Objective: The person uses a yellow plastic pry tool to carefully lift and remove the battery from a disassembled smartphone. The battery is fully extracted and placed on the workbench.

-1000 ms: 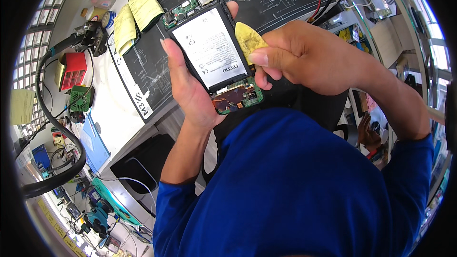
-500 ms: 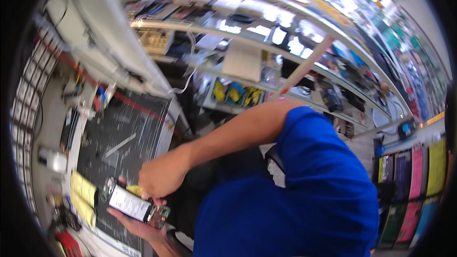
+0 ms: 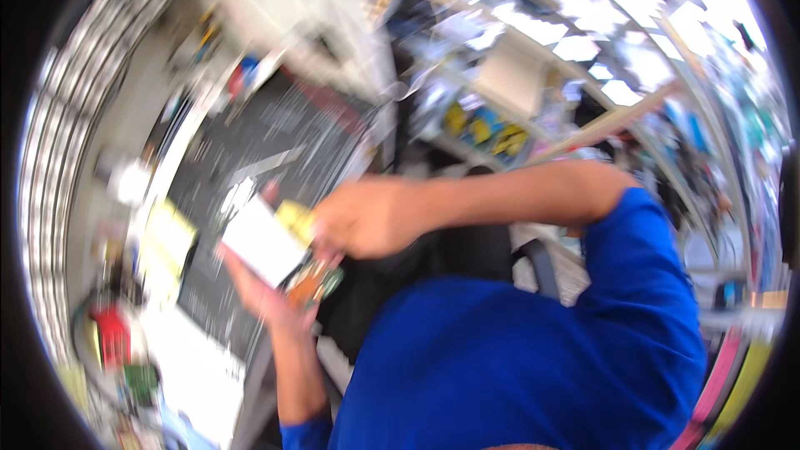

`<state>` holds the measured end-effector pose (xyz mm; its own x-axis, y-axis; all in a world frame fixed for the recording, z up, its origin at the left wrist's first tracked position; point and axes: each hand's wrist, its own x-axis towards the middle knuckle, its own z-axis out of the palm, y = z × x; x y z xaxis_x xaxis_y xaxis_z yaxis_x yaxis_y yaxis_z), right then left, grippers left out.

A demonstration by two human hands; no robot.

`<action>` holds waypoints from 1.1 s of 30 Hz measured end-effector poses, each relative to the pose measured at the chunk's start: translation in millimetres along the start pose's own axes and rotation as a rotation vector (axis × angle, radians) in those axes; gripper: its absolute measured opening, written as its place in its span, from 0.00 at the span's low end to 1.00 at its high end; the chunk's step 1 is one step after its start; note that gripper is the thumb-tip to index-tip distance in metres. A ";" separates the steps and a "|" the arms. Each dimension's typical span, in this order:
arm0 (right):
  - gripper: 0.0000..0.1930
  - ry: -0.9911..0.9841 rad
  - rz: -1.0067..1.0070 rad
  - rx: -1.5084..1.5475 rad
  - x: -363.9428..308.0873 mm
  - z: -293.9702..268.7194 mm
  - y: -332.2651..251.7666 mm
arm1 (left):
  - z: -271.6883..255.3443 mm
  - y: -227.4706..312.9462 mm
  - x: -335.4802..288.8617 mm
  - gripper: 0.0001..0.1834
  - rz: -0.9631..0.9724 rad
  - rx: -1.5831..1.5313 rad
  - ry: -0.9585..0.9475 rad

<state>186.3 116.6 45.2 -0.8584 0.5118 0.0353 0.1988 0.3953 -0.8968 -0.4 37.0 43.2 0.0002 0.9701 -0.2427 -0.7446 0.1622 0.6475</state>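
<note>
My left hand (image 3: 260, 293) supports an opened phone-like device from below, fingers along its edges. A flat, pale battery-like block (image 3: 265, 240) fills most of the device, with a copper-and-green circuit board (image 3: 310, 285) at its near end. From the right, my right hand (image 3: 358, 218) reaches across, its fingers closed at the device's side. A yellow cloth-like piece (image 3: 295, 221) shows between those fingers and the pale block. Motion blur hides its exact material and where the fingertips touch.
Beneath my hands lies a dark work mat (image 3: 250, 137) with a pale strip on it. Yellow sheets (image 3: 167, 246) rest at its left edge, near a red object (image 3: 112, 335). Cluttered shelves hold a bin of yellow and blue items (image 3: 483, 129).
The view has swung, so hands, mat and shelves appear shifted. More of my left forearm shows. The yellow piece is more visible beside the device, and the pale block looks brighter.
</note>
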 end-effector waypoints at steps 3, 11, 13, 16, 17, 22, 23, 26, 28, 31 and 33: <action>0.19 0.100 0.100 0.175 -1.6 12.6 -9.4 | -31.1 3.7 13.3 0.48 0.016 -0.048 -0.258; 0.22 -0.030 0.326 0.174 16.8 -3.1 -30.2 | -35.5 2.5 14.2 0.52 0.085 -0.179 -0.250; 0.22 -0.094 0.430 0.245 25.4 -10.4 -39.0 | -36.2 5.1 13.2 0.54 0.092 -0.157 -0.232; 0.22 -0.175 0.487 0.246 33.0 -15.2 -42.3 | -45.2 3.5 10.0 0.55 0.079 -0.082 -0.232; 0.22 -0.200 0.489 0.229 35.0 -16.2 -41.7 | -46.7 3.5 8.6 0.56 0.069 -0.059 -0.223; 0.25 -0.276 0.481 0.123 43.6 -20.2 -28.7 | -53.5 5.3 6.2 0.55 0.028 -0.007 -0.203; 0.26 -0.295 0.490 0.092 45.4 -20.6 -26.3 | -57.0 5.6 6.2 0.54 0.005 0.021 -0.203; 0.26 -0.306 0.459 0.131 51.8 -17.3 -18.0 | -63.6 4.8 8.5 0.55 0.000 -0.032 -0.233; 0.26 -0.282 0.446 0.167 51.1 -11.6 -13.2 | -66.8 2.7 9.5 0.54 0.010 -0.025 -0.205; 0.23 -0.228 0.409 0.227 50.2 -1.5 -7.3 | -67.5 0.6 10.2 0.54 0.030 -0.037 -0.182; 0.23 -0.205 0.415 0.252 50.1 2.2 -9.1 | -67.7 0.8 11.5 0.53 0.040 -0.068 -0.165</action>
<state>140.5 137.0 54.2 -0.8119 0.4162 -0.4095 0.4433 -0.0172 -0.8962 -46.2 36.0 -8.0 0.0752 0.9929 -0.0927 -0.7897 0.1161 0.6024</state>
